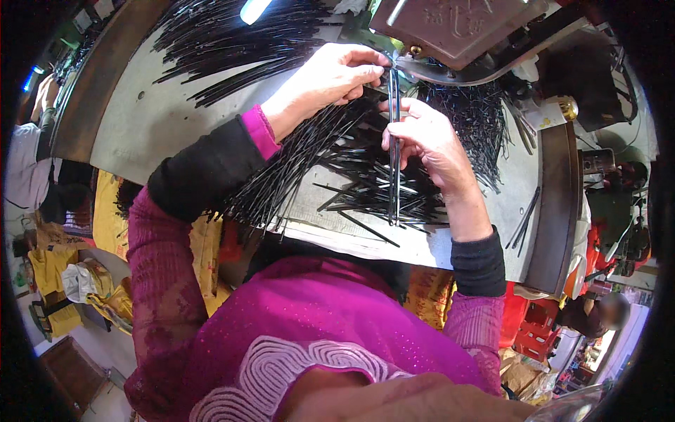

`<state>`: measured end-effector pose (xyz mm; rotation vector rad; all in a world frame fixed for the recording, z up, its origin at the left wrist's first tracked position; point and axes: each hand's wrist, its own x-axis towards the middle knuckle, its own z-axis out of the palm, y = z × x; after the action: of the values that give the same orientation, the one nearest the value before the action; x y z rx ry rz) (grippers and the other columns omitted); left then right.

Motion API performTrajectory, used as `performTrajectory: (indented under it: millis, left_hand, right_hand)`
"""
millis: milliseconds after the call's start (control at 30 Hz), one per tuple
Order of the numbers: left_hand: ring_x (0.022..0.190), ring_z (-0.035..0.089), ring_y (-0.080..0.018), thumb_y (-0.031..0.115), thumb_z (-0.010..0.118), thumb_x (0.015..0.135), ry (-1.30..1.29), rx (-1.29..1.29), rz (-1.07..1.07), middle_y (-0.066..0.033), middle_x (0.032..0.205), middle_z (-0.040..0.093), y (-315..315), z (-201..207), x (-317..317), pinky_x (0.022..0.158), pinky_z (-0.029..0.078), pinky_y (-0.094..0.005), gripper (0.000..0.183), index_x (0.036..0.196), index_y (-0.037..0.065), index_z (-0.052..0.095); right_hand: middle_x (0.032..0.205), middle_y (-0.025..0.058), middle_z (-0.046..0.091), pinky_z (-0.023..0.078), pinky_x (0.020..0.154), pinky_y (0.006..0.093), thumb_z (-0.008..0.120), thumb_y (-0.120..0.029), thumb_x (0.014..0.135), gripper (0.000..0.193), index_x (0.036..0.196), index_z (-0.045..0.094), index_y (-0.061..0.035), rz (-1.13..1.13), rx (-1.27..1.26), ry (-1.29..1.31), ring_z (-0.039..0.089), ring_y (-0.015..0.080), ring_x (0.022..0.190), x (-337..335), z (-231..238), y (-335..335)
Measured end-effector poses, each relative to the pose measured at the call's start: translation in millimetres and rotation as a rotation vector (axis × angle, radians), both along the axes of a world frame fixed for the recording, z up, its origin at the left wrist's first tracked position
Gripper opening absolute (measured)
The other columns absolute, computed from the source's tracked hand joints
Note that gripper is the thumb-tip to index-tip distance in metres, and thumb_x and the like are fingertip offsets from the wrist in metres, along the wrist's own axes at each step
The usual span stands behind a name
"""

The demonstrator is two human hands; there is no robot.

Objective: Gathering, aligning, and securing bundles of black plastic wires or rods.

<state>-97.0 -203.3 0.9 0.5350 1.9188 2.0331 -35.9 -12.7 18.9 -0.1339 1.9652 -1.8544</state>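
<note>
A long, thin, glossy black strip (394, 169), apparently doubled side by side, stands lengthwise over the table under a brown metal machine head (460, 28). My right hand (425, 137) is closed on it, thumb and fingers pinching it partway along. My left hand (341, 76) is closed at its far end, close below the machine; whether a separate piece sits in those fingertips is too small to tell. Loose black strips (281, 169) lie in a heap beneath and between my hands. Another pile of black strips (239, 42) spreads behind my left hand.
The pale tabletop (155, 126) has a raised brown wooden edge (555, 211) on the right. A curved metal arm (492, 74) extends from the machine. A white and gold cylinder (555, 112) lies at right. Red crates (536, 327) stand below; other people are at both sides.
</note>
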Motion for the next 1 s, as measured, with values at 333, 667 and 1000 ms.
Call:
performTrajectory:
  millis: [333,667,1000]
  left_hand:
    - [0.047,0.042,-0.0009,0.022,0.061,0.085,-0.093,-0.041,0.037,0.0009,0.072,0.056,1.0,2.3,-0.3,0.039,0.029,-0.016,0.026,0.103,0.003,0.059]
    - [0.043,0.04,-0.001,0.03,0.059,0.087,-0.078,-0.157,-0.044,0.0028,0.057,0.05,-4.9,3.3,-5.7,0.037,0.027,-0.0162,0.027,0.091,0.003,0.062]
    - [0.055,0.056,-0.0103,0.028,0.056,0.089,-0.157,-0.036,-0.171,-0.0083,0.08,0.061,-7.6,17.7,4.2,0.044,0.044,-0.0178,0.032,0.105,0.0,0.056]
  right_hand:
    - [0.073,0.0078,0.062,0.046,0.046,0.0202,0.059,-0.015,0.081,0.036,0.111,0.05,0.0033,-0.02,0.006,-0.021,0.058,0.0105,0.054,2.8,1.6,-1.5]
    - [0.071,0.0056,0.06,0.043,0.045,0.0209,0.059,-0.017,0.082,0.027,0.102,0.055,-0.0005,-0.108,-0.045,-0.019,0.055,0.0096,0.052,1.1,-1.6,-0.2]
    - [0.07,0.004,0.059,0.041,0.044,0.0202,0.059,-0.018,0.082,0.025,0.1,0.055,-0.0018,-0.165,-0.106,0.021,0.054,0.0086,0.054,-4.6,-5.2,-5.0]
